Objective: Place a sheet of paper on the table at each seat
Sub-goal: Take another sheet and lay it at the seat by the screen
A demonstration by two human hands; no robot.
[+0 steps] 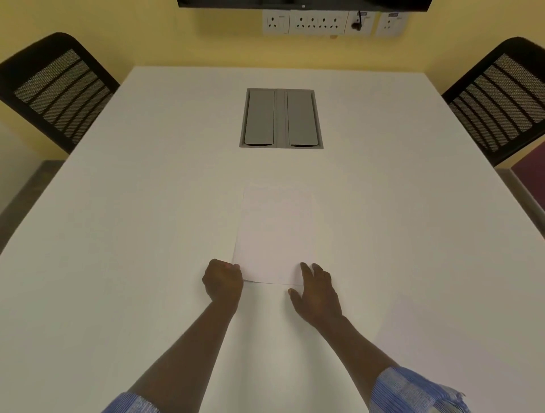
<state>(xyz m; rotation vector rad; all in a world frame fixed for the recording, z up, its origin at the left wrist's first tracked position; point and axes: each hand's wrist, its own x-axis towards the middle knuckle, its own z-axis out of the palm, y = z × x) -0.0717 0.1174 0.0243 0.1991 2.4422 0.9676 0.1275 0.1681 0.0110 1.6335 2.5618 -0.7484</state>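
Item: one sheet of paper [274,235], white, blank, lying flat on the table [132,235], lengthwise away from the person, at the middle of the near end. Left hand [222,280]: fingers curled, pinching the sheet's near left corner, knuckles up. Right hand [317,291]: released, fingers spread and fairly straight, fingertips [305,268] resting on the sheet's near right corner, thumb off the paper on the tabletop. Both forearms bare; blue striped sleeves [413,392] at the bottom edge. Table: white, rectangular. Set into its top beyond the sheet, well apart from it: a grey cable hatch [281,118] with two flaps, both down. Seating: one black mesh-backed chair [56,88] at the far left side, one matching chair [501,97] at the far right side. Far wall: yellow, with a row of white sockets [333,22] below the bottom edge of a dark screen [303,3].
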